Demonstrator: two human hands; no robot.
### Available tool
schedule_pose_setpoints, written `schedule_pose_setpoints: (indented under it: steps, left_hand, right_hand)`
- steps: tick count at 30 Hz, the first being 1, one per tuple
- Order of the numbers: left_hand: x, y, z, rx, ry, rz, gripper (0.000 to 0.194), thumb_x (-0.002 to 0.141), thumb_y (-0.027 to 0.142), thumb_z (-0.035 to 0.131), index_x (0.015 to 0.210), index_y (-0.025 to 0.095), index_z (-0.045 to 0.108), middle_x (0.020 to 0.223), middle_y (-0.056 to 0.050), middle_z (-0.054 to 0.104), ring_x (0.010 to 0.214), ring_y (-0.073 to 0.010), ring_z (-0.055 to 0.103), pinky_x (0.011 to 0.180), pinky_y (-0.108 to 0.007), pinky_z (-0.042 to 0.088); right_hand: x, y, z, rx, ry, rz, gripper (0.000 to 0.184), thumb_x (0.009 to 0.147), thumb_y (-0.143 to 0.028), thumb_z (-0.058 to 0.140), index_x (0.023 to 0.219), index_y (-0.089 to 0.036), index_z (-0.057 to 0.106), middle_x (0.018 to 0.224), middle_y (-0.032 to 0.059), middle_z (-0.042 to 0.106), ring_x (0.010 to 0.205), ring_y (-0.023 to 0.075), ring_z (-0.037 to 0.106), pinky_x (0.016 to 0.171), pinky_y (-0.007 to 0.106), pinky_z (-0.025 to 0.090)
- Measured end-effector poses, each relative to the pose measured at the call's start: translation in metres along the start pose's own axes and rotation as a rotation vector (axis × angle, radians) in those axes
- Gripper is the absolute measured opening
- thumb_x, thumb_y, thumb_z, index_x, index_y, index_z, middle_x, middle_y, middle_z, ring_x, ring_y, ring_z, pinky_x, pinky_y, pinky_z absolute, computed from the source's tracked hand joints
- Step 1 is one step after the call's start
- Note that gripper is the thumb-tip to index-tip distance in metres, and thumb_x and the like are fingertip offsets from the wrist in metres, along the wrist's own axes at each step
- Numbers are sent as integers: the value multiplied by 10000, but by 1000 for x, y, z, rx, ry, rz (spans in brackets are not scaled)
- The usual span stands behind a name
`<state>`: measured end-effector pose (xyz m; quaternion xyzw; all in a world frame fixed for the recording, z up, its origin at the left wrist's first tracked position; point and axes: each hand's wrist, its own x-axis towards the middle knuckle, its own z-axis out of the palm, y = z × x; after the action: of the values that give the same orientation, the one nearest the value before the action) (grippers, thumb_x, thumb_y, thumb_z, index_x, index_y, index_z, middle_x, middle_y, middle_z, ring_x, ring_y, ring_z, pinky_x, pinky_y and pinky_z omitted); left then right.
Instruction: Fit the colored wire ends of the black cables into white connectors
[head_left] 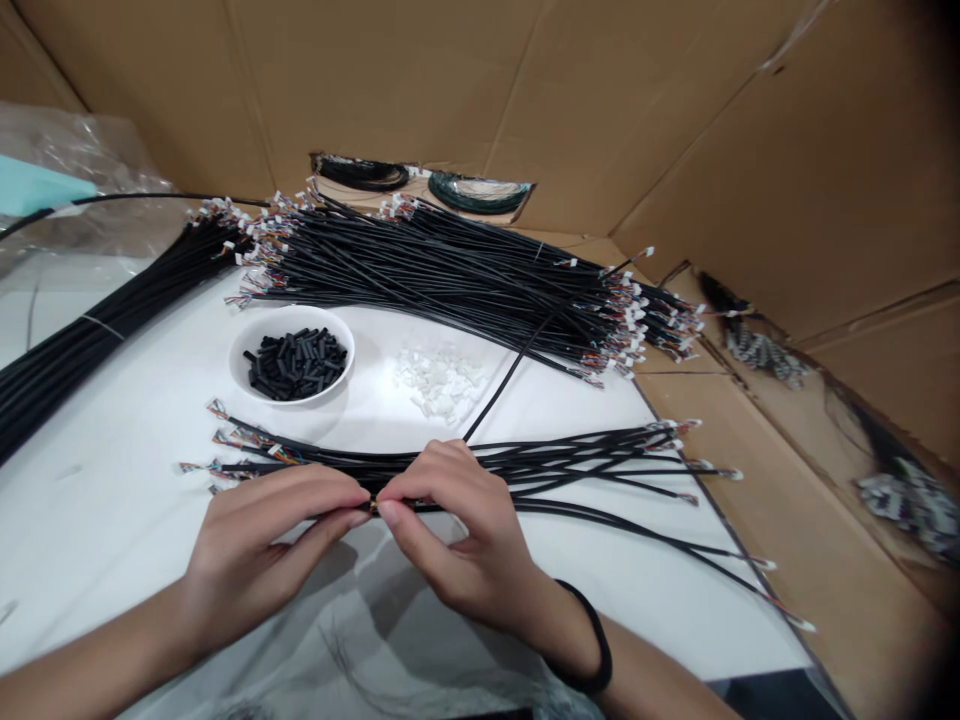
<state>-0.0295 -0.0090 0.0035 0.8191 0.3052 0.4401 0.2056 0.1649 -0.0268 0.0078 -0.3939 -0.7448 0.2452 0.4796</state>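
A big brown cardboard box point(757, 170) stands open past the hands and off to the right. A white table top point(112, 560) lies under the hands. Far past the hands is a big pile of black cables point(450, 270) with tiny white plugs on the ends. A thick bundle of black cables point(97, 340) lies ahead of the left hand, beside that pile. Two round coils of wire point(360, 172) sit behind the pile, far from the hands.

Closer, just ahead of the hands, is a white bowl point(289, 313) full of short black tubes point(295, 363). Next to the bowl, on its right, lies a small heap of white plastic bits point(439, 383).

Some thin black cables point(570, 470) lie right at the hands and stick out on both sides of them. The left hand point(270, 550) and the right hand point(457, 530) meet in the middle. Each hand pinches the thin black cables between its thumb and fingers. The fingertips point(352, 492) of the two hands almost touch. A tiny gold bit point(373, 506) shows between them, too small to tell what it is. A black band point(592, 640) goes around the right wrist.
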Motion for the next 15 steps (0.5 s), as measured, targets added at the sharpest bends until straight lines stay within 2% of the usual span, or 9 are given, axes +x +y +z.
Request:
schedule_pose_setpoints:
  steps: [8, 15]
  left_hand:
    - [1, 1, -2, 30, -24, 32, 50, 912, 119, 641, 946, 138, 671, 845, -43, 744, 744, -114, 713, 714, -156, 595]
    - [2, 2, -2, 39, -32, 45, 43, 924, 127, 631, 943, 138, 668, 830, -47, 740, 736, -119, 715, 701, -164, 595]
  right_hand:
    - [0, 0, 0, 14, -22, 19, 114, 897, -127, 584, 809, -183, 631, 702, 11, 680, 648, 142, 588, 672, 317, 420]
    - [-1, 0, 0, -29, -6, -50, 99, 892, -115, 589, 833, -189, 620, 695, 10, 666, 644, 145, 571, 661, 322, 409]
